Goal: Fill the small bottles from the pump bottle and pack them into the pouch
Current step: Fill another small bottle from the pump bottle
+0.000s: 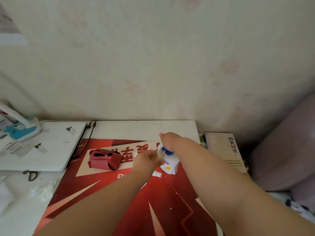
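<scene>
A white pump bottle (169, 165) with a blue pump head stands on the red mat (105, 193). My right hand (170, 140) rests on top of its pump. My left hand (144, 159) holds a small clear bottle (160, 156) right under the pump's spout. A small white cap or bottle (157, 174) lies on the mat just in front of the pump bottle. The red pouch (104, 159) lies to the left of my hands, its flap open.
A white laptop (42, 147) with a black cable lies at the left, a teal and white lamp base (22, 128) on it. Black scissors (30, 174) lie near the left edge. A book (225, 150) sits at the right, by a purple cushion (286, 150).
</scene>
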`<state>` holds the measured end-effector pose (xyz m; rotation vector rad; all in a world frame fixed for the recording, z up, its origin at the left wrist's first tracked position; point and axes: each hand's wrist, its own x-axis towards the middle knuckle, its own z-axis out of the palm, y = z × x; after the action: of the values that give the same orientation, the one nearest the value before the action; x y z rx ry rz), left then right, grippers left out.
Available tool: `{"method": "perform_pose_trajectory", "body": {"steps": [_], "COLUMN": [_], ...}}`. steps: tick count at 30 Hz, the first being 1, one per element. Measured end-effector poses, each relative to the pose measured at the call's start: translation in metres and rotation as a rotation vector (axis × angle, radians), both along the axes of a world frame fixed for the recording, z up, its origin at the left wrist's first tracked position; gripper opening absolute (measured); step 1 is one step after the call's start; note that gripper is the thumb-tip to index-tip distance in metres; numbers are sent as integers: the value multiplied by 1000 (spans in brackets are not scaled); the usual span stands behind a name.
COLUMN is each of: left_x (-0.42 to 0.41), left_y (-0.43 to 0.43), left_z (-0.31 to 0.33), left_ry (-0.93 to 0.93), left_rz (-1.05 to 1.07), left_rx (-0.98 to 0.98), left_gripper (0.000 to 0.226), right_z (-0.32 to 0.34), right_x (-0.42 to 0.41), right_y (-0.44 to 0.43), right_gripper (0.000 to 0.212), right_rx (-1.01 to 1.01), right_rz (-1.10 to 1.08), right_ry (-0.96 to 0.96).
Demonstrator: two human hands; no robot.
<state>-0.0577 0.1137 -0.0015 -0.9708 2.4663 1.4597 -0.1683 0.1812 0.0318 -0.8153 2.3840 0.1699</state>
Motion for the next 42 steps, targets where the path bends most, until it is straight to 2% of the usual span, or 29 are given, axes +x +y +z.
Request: {"method": "perform_pose_trajectory", "body": {"steps": [7,22,35,42], "left_x": [0,0,1,1], "left_y": [1,2,0,0], "left_z": [0,2,-4,-6], "left_ry": [3,0,-30,-28], "left_rz": [10,9,13,17], "left_rx": [11,19,37,48], "left_gripper": [46,44,39,41], "right_z": [-1,-14,-27,-28], "right_x": [-1,-5,-7,-6], "right_y": [-1,-3,-1,0], "right_gripper": [73,82,81,73], "right_rx": [1,19,-10,-33], "right_rz": [0,-44,-50,-20], "right_ry": [5,18,23,43]}}
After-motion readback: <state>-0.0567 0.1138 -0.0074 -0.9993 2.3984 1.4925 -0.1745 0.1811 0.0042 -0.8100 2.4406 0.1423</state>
